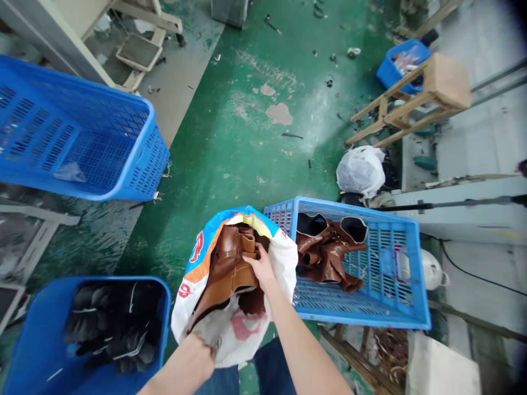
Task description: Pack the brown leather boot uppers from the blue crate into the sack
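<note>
A printed white woven sack (284, 263) stands with its mouth wide between my hands, coloured blue, yellow and orange along its far rim. Brown leather boot uppers (224, 269) fill its far and left side. My left hand (195, 354) is closed in a fist on the sack's near rim. Reaching inside, my right hand (262, 267) has its fingers against the leather and grips a boot upper; its fingertips are partly hidden. To the right, a blue crate (391, 321) holds several more brown boot uppers (329, 258) at its left end.
At the left is a long blue basket (135, 148) with a scrap of clear plastic. Below it, a blue tub (164, 307) holds tied black bundles (119, 323). A white plastic bag (361, 170) and a wooden stool (447, 82) stand at right. Scraps litter the green floor (255, 142).
</note>
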A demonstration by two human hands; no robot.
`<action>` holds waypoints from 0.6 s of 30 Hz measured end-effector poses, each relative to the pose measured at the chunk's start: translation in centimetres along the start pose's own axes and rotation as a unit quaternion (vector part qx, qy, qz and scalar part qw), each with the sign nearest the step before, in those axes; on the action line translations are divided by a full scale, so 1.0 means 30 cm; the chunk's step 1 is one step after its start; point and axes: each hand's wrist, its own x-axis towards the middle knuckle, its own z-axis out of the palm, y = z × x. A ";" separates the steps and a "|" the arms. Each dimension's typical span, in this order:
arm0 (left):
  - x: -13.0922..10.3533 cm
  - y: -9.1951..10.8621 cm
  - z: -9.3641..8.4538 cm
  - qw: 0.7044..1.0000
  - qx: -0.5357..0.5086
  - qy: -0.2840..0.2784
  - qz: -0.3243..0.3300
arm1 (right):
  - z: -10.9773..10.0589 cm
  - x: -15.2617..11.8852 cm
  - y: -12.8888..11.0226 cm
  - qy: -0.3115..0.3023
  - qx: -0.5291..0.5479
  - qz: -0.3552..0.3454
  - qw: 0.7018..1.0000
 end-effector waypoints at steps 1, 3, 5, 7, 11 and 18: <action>-0.002 0.006 0.013 1.000 0.001 -0.003 -0.004 | -0.002 0.024 0.011 0.014 -0.005 -0.002 1.000; -0.009 0.015 0.036 1.000 0.000 -0.002 -0.024 | -0.008 0.062 0.031 0.047 -0.014 -0.009 0.999; -0.021 0.023 0.038 0.999 -0.007 0.013 -0.051 | -0.016 0.076 0.047 0.078 -0.022 -0.013 0.997; -0.034 0.030 0.009 0.997 -0.020 0.035 -0.068 | -0.025 0.064 0.054 0.095 -0.030 -0.011 0.995; -0.020 0.004 -0.134 0.982 -0.043 0.165 -0.082 | -0.036 0.021 0.035 0.078 -0.042 -0.001 0.996; 0.138 -0.184 -0.279 0.838 -0.069 0.271 -0.469 | -0.050 0.002 -0.060 0.017 -0.033 0.036 0.999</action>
